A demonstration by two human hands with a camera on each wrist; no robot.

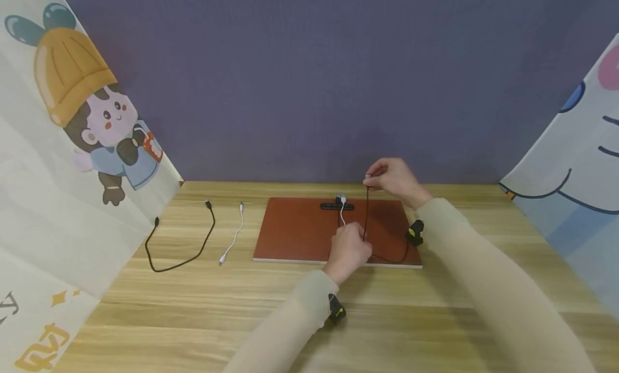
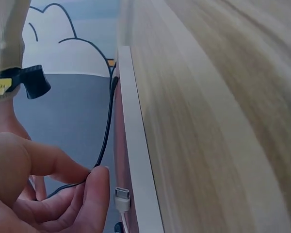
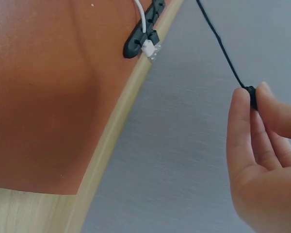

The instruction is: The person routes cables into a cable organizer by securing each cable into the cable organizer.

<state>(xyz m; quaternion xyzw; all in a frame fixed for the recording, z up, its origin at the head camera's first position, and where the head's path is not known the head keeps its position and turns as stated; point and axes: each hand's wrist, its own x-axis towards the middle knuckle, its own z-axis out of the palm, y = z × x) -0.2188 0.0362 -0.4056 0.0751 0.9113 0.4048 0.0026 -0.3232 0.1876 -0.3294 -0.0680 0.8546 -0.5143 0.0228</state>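
Observation:
My right hand (image 1: 394, 177) is raised above the back edge of a reddish-brown board (image 1: 295, 228), its fingertips pinching the black plug (image 3: 252, 97) of a black cable (image 1: 366, 209). Lower down, over the board's front part, my left hand (image 1: 349, 249) pinches the same cable between thumb and finger, as the left wrist view shows. A black cable holder strip (image 3: 132, 44) lies at the board's back edge. In it sit a white cable (image 1: 343, 213) with its white plug (image 3: 148, 47) and another dark cable. A white connector (image 2: 121, 198) shows beside my left fingertips.
Left of the board, a black cable (image 1: 179, 265) lies in a loose curve on the wooden table (image 1: 193, 319), with a short white cable (image 1: 236, 234) beside it. A dark blue-grey surface (image 1: 314, 83) rises behind the table. Printed cloths (image 1: 29, 201) flank both sides.

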